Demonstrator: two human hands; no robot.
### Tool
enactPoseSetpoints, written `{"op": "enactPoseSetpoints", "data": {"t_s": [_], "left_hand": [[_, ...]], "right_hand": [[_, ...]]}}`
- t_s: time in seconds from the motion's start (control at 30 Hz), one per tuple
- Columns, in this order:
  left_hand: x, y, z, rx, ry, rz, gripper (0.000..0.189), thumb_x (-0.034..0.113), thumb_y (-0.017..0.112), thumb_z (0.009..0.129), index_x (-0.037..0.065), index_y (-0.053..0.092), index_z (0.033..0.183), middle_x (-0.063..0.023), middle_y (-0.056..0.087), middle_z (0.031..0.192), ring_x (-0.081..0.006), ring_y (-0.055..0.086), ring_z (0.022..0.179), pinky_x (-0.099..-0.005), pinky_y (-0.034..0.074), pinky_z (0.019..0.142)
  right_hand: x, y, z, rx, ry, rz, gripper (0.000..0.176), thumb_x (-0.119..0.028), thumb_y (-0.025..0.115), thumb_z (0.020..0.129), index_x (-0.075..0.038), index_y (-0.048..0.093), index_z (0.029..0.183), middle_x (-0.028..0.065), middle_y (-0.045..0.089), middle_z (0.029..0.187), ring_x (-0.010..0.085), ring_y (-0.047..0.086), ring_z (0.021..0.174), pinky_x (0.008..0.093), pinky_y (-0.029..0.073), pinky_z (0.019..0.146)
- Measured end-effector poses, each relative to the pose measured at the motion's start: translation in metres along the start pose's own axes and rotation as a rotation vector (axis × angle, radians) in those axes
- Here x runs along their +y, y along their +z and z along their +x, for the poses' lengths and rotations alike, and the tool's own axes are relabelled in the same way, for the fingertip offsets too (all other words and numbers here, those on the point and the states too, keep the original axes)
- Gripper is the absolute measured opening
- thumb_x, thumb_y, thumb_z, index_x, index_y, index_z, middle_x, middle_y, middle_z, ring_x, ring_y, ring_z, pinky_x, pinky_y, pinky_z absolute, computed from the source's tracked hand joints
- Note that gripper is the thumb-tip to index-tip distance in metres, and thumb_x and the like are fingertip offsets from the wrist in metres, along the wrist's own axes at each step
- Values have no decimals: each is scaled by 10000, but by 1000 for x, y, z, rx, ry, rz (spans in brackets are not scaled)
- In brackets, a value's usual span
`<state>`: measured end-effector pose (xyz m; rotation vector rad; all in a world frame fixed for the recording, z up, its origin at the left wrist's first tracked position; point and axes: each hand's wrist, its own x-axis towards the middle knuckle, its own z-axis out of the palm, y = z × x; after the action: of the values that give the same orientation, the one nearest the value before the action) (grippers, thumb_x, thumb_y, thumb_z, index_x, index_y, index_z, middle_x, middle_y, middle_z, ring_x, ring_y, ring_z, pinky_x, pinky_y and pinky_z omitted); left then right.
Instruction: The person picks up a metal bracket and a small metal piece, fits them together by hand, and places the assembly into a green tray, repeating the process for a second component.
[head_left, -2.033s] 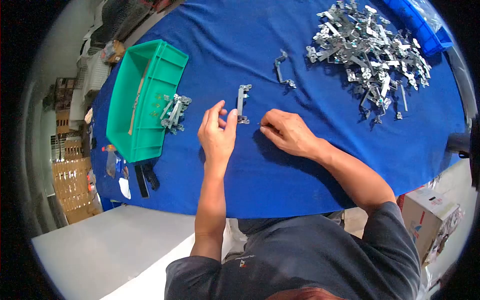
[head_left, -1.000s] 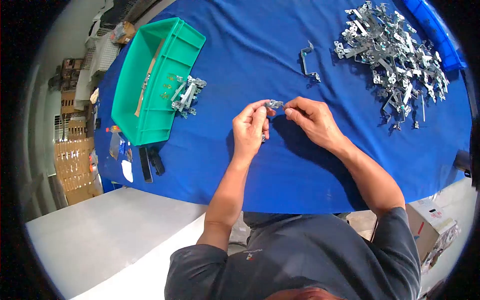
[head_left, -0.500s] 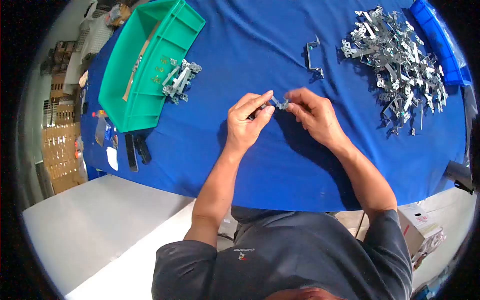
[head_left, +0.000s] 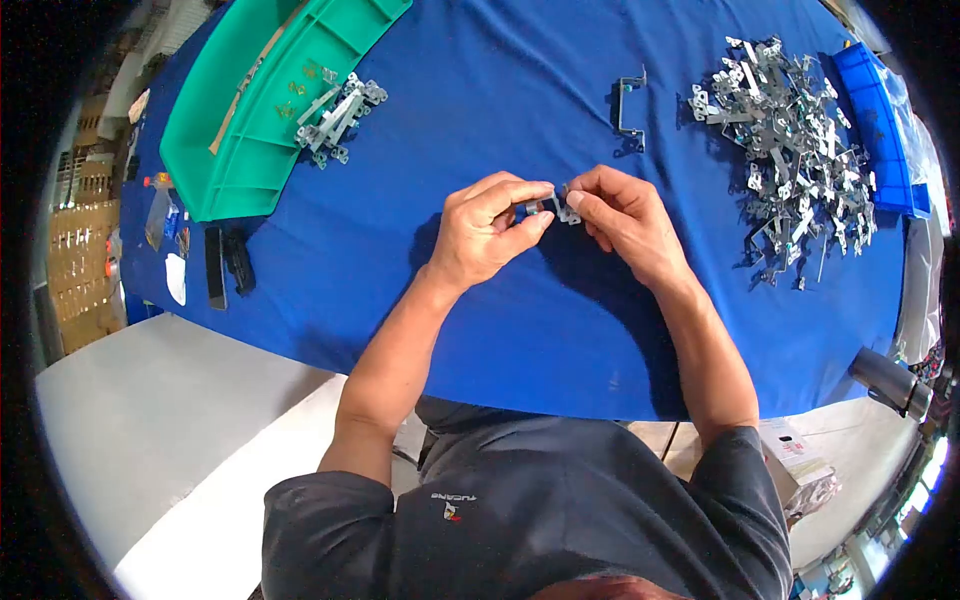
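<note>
Between my two hands is a small bent metal bracket (head_left: 569, 214), held above the blue cloth. My left hand (head_left: 485, 222) is closed, thumb and fingers pinching the bracket's left part; most of that part is hidden by the fingers. My right hand (head_left: 625, 215) pinches the bracket's right end between thumb and forefinger. Beyond my right hand, a single U-shaped metal bracket (head_left: 622, 108) lies alone on the cloth. A large heap of similar metal brackets (head_left: 790, 160) spreads to the right. A smaller cluster of brackets (head_left: 335, 118) lies at the left.
A green plastic bin (head_left: 250, 190) stands at the left, with a blue bin (head_left: 880, 130) beyond the heap at the right. Dark objects (head_left: 228, 265) and a small bottle (head_left: 158, 210) lie near the left edge. A dark cylinder (head_left: 890, 382) is at the right edge.
The camera view has shifted, so the table appears turned slightly. Both hands stay together at the bracket, which has turned a little; my right fingers now sit closer around its end.
</note>
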<state>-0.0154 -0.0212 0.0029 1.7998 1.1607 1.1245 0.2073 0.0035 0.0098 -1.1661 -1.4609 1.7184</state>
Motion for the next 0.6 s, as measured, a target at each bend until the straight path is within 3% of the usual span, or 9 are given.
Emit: {"op": "enactPoseSetpoints", "data": {"t_s": [0.1,0.2,0.33,0.5,0.6], "left_hand": [[-3,-1,0,-38,45,-2,301,46,814,809,43,758,1105,-29,704,907,-43,503,611,-209,399,532],[-1,0,0,-56,50,3,289,30,808,819,38,759,1103,-31,705,916,-42,521,631,-204,418,550],[-8,4,-1,210,56,-52,287,38,804,827,49,755,1110,-11,688,893,-35,475,606,-212,397,530],[-9,6,0,220,30,-90,276,42,803,835,45,754,1107,-6,685,888,-28,485,635,-205,403,552],[-8,5,0,205,36,-63,279,37,803,830,46,754,1104,-8,684,876,-30,491,625,-209,407,546]], "right_hand": [[5,6,1,86,-103,-2,181,-212,597,1046,-43,638,1000,-16,623,812,42,524,628,219,432,535],[5,9,3,240,-81,185,205,-225,569,1067,-31,608,1016,-12,578,777,39,472,607,210,394,517],[1,8,2,165,-17,96,188,-185,583,1055,-8,640,1084,27,654,858,35,512,627,204,408,500],[-4,8,-1,87,-27,-91,183,-162,630,1016,3,689,1070,21,708,857,70,579,691,258,488,631],[0,8,0,87,-49,-123,179,-164,633,1014,-6,689,1076,23,701,849,70,588,696,259,489,623]]}}
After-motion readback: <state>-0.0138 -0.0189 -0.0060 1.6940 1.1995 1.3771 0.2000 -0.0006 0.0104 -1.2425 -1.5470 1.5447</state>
